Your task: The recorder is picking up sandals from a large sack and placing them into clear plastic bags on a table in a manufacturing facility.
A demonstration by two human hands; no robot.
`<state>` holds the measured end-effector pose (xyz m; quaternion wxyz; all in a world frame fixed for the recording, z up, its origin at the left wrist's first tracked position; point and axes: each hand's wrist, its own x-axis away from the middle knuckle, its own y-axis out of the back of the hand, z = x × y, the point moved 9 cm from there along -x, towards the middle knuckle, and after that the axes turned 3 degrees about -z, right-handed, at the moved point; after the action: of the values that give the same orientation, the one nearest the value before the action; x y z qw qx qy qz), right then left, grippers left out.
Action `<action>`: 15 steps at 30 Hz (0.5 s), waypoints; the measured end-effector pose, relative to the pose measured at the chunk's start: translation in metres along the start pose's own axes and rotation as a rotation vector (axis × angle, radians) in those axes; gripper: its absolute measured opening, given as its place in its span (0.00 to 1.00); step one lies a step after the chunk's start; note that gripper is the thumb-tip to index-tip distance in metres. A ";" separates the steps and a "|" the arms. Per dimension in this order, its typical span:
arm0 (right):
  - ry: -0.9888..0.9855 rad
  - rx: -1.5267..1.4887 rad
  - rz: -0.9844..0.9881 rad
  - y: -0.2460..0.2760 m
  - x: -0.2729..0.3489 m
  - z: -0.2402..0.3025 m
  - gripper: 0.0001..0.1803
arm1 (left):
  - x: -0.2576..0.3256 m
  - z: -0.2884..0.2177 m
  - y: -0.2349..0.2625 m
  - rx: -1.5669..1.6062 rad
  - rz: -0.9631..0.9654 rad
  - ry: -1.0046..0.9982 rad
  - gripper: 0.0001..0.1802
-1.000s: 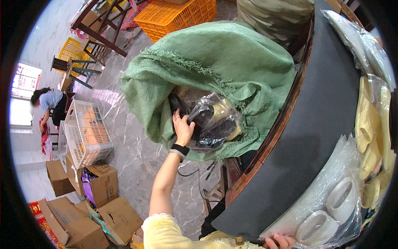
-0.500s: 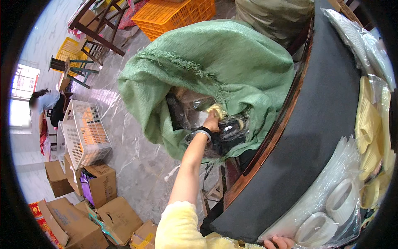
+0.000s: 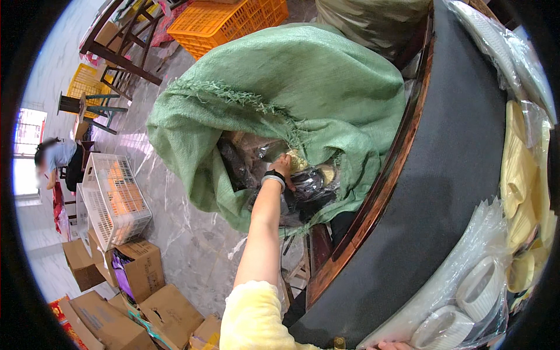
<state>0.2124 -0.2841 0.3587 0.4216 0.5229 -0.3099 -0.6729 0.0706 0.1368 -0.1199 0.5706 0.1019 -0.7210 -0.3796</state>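
My left hand (image 3: pixel 282 167) reaches down into the mouth of a large green woven sack (image 3: pixel 326 64). Its fingers touch a pale yellow piece (image 3: pixel 298 161) among clear-wrapped goods, and the thumb stands apart over a dark plastic-wrapped item (image 3: pixel 309 182). The fingertips are partly hidden. At the lower edge, only a few fingers of my right hand (image 3: pixel 392 346) show, beside a clear plastic bag (image 3: pixel 429 291) that holds white ribbed pieces with oval openings. Whether those fingers grip the bag cannot be made out.
A dark table with a wooden edge (image 3: pixel 402 151) runs along the right, carrying bagged yellow pieces (image 3: pixel 516 169). Behind the sack stand an orange crate (image 3: pixel 224 26) and another bulging sack (image 3: pixel 373 26). Cardboard boxes (image 3: pixel 169 312), a white crate (image 3: pixel 114 201) and a person (image 3: pixel 58 154) are left.
The view has shifted, so the sack sits further left. My left hand's thumb has come into view, spread over the dark wrapped item. Less of my right hand shows.
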 end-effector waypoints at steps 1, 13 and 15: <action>-0.002 -0.008 0.035 -0.001 0.000 -0.001 0.09 | -0.002 -0.001 0.002 -0.067 0.000 -0.057 0.70; 0.165 0.000 0.266 -0.005 0.010 -0.004 0.06 | -0.027 0.005 -0.017 -0.038 0.117 -0.135 0.60; 0.168 -0.033 0.276 -0.003 0.008 -0.005 0.07 | -0.019 0.020 -0.021 -0.110 0.138 -0.139 0.60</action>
<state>0.2156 -0.2900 0.3510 0.5430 0.5229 -0.3312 -0.5675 0.0528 0.1415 -0.1495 0.5485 -0.0060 -0.7425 -0.3845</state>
